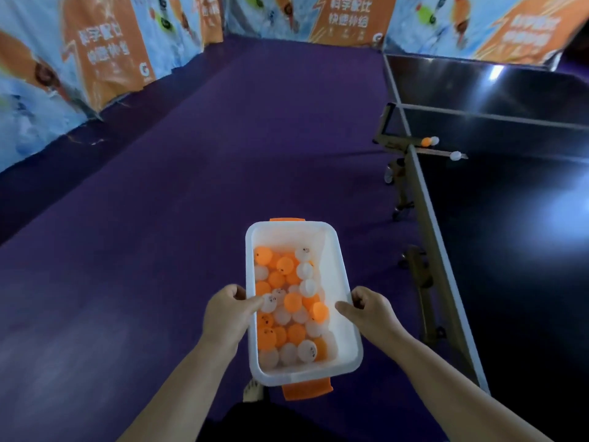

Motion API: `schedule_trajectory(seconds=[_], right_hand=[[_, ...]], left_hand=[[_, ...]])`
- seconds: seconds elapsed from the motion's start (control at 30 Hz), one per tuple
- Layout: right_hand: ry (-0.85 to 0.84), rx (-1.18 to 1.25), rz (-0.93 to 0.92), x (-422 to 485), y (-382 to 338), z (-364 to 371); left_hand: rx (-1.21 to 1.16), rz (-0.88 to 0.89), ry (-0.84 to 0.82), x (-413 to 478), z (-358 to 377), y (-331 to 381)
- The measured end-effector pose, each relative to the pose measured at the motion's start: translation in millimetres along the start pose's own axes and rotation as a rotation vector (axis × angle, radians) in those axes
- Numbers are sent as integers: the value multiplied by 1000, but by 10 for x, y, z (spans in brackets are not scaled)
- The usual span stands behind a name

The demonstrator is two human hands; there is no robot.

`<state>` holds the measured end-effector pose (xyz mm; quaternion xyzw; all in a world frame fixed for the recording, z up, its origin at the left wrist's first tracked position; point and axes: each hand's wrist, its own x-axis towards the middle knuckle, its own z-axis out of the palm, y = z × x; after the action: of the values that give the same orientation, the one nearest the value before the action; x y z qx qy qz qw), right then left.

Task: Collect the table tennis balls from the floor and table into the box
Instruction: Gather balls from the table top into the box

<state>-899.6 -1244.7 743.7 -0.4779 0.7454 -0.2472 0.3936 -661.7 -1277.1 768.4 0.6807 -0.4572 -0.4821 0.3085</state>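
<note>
Gripped box (334, 266) by its long rims with left hand (228, 311) and right hand (366, 309). Saw mixed balls (288, 301) inside, perhaps three loose balls (428, 141) on table (510, 202).

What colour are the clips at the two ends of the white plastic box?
Orange, both clips on the white plastic box; head view shows it best.

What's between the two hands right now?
Head view: the white box, holding orange and white balls; the left hand and right hand each grip a long side.
</note>
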Motion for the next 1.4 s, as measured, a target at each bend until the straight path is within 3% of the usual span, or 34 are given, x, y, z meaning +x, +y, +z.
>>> schedule_trajectory(seconds=[0.33,0.63,0.87,1.17,1.4], right_hand=[[363,123,241,933,-264,-582],[604,250,344,1237,431,-1603],[692,362,378,1705,1263,-2780],[813,47,649,1778,2919,-4626],[755,-149,925,2070,3714,-5315]], left_hand=[[156,139,-365,1573,796,1277],[232,182,-679,1901,2286,2049],[281,207,-724,1956,3786,2713],[289,140,-756,1875,5622,3207],[300,97,-726,1936,6368,3263]])
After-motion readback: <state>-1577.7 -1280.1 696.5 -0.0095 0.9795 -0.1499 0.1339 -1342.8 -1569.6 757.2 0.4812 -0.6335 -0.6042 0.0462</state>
